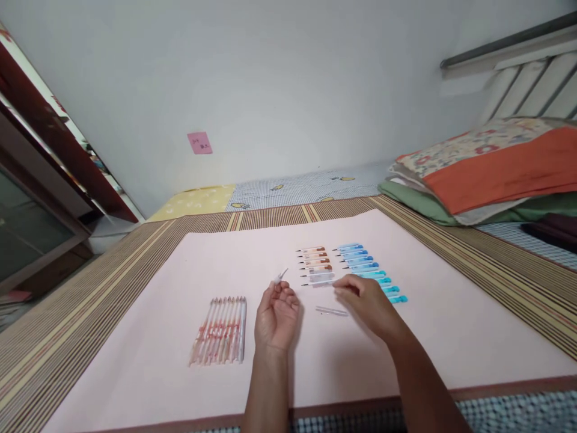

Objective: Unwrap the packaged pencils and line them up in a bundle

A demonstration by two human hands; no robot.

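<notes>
My left hand point(277, 316) is palm up, with its thumb and fingers closed on a small whitish piece with a thin pointed tip point(282, 275). My right hand point(367, 300) pinches at the right end of a slim, pale pen-like stick with a dark point point(318, 283), the lowest in its column. Above that stick lie several brown-ended pen-like sticks point(315, 260). Blue-ended ones point(360, 258) form a column to the right, partly covered by my right hand. Just below the right fingertips rest clear thin tubes point(332, 311).
Left of my left hand, several pens with pinkish-red markings point(220, 328) lie side by side. Everything lies on a pale pink sheet point(157, 337) over a striped mat point(58, 313). Folded bedding point(487, 168) is piled at the right, and a pink note point(199, 143) is on the wall.
</notes>
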